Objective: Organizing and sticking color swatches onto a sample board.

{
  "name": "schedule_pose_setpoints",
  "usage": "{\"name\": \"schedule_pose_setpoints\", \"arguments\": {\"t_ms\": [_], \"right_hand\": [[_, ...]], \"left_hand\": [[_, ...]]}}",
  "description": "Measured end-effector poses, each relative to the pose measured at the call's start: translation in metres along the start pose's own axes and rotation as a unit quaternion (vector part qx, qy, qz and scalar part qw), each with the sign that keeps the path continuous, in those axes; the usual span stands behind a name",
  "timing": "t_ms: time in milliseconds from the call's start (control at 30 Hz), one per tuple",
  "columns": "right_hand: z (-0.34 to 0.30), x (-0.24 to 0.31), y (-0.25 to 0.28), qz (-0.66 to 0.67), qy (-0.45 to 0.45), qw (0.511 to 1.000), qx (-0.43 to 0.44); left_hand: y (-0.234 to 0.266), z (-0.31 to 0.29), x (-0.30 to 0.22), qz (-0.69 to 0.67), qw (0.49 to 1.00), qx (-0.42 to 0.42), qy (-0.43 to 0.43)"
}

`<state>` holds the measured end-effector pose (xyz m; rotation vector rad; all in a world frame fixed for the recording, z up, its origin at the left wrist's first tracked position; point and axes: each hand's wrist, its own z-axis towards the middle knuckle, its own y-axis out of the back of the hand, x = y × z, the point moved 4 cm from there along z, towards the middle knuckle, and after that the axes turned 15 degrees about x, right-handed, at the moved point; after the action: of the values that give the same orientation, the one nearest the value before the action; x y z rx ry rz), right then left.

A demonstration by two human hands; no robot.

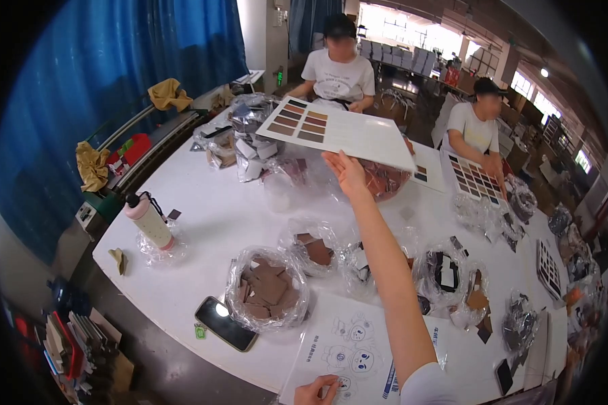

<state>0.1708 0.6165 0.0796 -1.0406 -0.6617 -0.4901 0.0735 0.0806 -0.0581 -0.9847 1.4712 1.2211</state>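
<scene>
**Q:** Where is the swatch board (348, 131)?
**A:** Beyond the clear bag of brown pieces (234, 291) and to its right, tilted above the tabletop (162, 290), swatches facing up.

**Q:** State the condition of the right hand (346, 174).
**A:** At the board's near edge, fingers partly extended. How firmly it grips cannot be told.

**Q:** And the left hand (316, 391)?
**A:** Right of the bag and nearer the wearer, over a white printed sheet (324, 314). Thumb and finger are bent close together; the frame cuts it off, so any hold cannot be told.

**Q:** List the surroundings.
**A:** Phone (224, 325): just beside the bag, near left. Bottle (150, 223): left of and beyond it. Two seated co-workers: well beyond it, the right-hand one (471, 125) touching a second swatch board (476, 179).
</scene>
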Motion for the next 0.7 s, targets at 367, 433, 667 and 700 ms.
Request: {"name": "schedule_pose_setpoints", "arguments": {"t_ms": [367,433,667,700], "right_hand": [[-0.304,-0.023,-0.071,-0.130,-0.218,0.967,0.002],[-0.392,-0.013,-0.086,-0.158,-0.219,0.962,-0.033],[-0.604,0.020,-0.110,-0.408,-0.161,0.873,-0.212],[-0.619,0.024,-0.113,-0.499,-0.156,0.819,-0.234]], "left_hand": [[0.018,0.008,-0.020,0.067,0.995,0.063,-0.042],[0.014,0.008,-0.018,0.076,0.992,0.074,-0.065],[0.012,0.002,-0.010,0.112,0.988,0.053,-0.096],[0.012,0.002,-0.007,0.116,0.986,0.064,-0.100]]}}
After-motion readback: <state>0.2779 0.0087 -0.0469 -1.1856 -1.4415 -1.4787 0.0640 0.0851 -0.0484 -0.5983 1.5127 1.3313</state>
